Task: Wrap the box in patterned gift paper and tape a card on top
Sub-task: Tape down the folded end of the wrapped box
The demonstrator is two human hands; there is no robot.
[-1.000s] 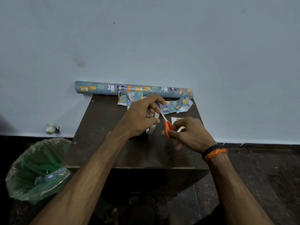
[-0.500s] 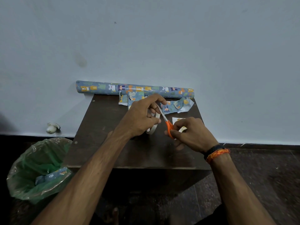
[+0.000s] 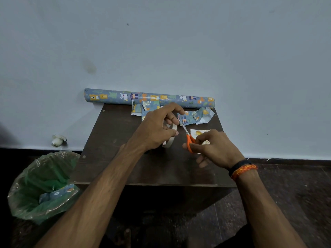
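Note:
My left hand (image 3: pixel 155 128) grips a roll of pale tape (image 3: pixel 170 140) above the dark table (image 3: pixel 114 158), its fingers pinching the pulled-out tape end. Orange-handled scissors (image 3: pixel 189 138) are held in my right hand (image 3: pixel 215 149), their blades pointing up-left toward that tape end. The wrapped box (image 3: pixel 149 106), covered in blue animal-print paper, stands at the back of the table and is partly hidden by my left hand. A white card (image 3: pixel 196 132) lies flat just behind my right hand.
A roll of the same patterned paper (image 3: pixel 114 97) lies along the wall at the table's back edge. Paper offcuts (image 3: pixel 200 116) sit at the back right. A bin with a green liner (image 3: pixel 35 185) stands on the floor to the left, holding a paper scrap.
Both hands have stayed almost in place; the scissors shifted slightly right and down, with the blades still at the tape end.

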